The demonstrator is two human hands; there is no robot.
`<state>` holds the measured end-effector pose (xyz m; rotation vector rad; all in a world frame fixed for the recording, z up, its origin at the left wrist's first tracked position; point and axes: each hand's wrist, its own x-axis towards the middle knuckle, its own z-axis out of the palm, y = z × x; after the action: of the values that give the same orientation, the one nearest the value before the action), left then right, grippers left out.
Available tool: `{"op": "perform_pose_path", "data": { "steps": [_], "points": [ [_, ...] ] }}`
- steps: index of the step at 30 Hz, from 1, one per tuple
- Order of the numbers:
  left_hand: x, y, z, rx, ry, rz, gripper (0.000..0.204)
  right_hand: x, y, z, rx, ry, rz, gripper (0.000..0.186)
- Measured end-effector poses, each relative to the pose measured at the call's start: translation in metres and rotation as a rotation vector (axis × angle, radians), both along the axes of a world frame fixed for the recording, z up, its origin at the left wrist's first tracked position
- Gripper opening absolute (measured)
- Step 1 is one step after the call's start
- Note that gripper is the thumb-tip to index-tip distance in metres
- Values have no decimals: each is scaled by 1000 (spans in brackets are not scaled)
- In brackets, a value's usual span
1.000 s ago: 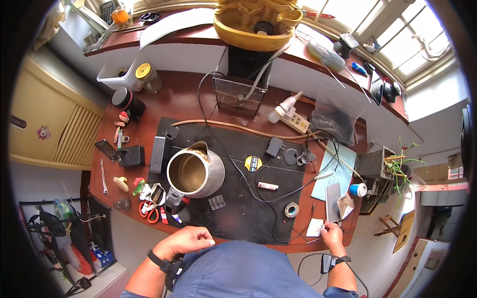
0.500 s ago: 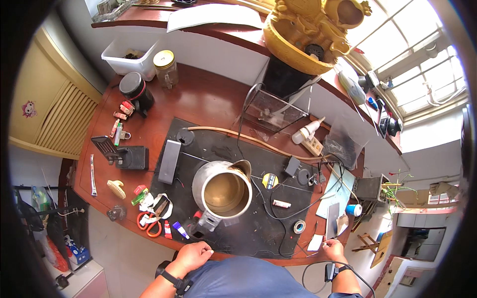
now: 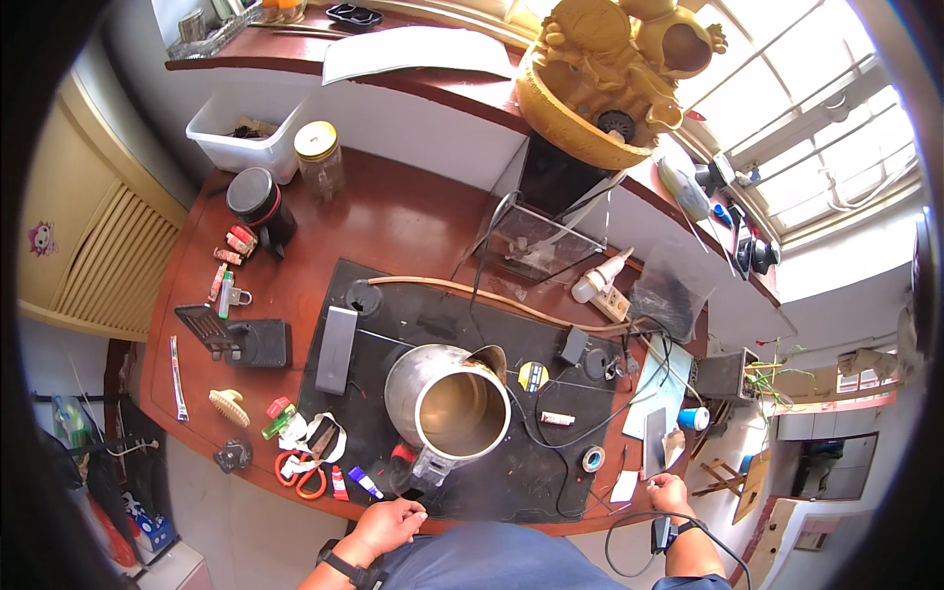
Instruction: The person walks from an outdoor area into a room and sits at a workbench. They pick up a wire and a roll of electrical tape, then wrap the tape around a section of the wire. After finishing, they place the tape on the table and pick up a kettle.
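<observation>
My left hand [image 3: 390, 525] is at the table's near edge, just below the handle of a metal kettle, fingers curled in with nothing visible in them. The lidless kettle [image 3: 401, 391] stands on the black mat, its spout toward the far right and its handle toward me. Some murky brownish colour shows inside it. At the right, my right hand [image 3: 673, 497] rests by the table edge, fingertips pinched together; whatever they hold, if anything, is too small to tell. Close beyond it lie a flat grey bar [image 3: 654, 442] and a small white paper [image 3: 624, 485].
Orange scissors [image 3: 300, 474], small tubes and a brush [image 3: 228, 405] lie left of the kettle. Behind stand a phone stand [image 3: 258, 342], a black-lidded cup [image 3: 264, 208], a jar [image 3: 320, 162] and a plastic bin [image 3: 246, 147]. Cables, tape [image 3: 592, 458] and a power strip [image 3: 612, 302] are at right.
The view has shifted slightly, so the table and kettle sit a little lower in the picture. Both hands stay near the table edge in much the same pose.
</observation>
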<state>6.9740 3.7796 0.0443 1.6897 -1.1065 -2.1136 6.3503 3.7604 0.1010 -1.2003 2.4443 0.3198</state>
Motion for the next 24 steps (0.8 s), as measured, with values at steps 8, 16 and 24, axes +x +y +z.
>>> {"op": "perform_pose_path", "data": {
  "steps": [8, 16, 24],
  "points": [
    [1, -5, 2, 40, -14, -16, 27, 22, -7, 13, -37, -41, -104, 23],
    [1, -11, 6, 100, -12, -21, 26, 24, 1, 13, -61, -60, -71, 21],
    [1, -10, 4, 95, -13, -20, 26, 19, 7, 7, -73, -46, -81, 23]
  ]
}}
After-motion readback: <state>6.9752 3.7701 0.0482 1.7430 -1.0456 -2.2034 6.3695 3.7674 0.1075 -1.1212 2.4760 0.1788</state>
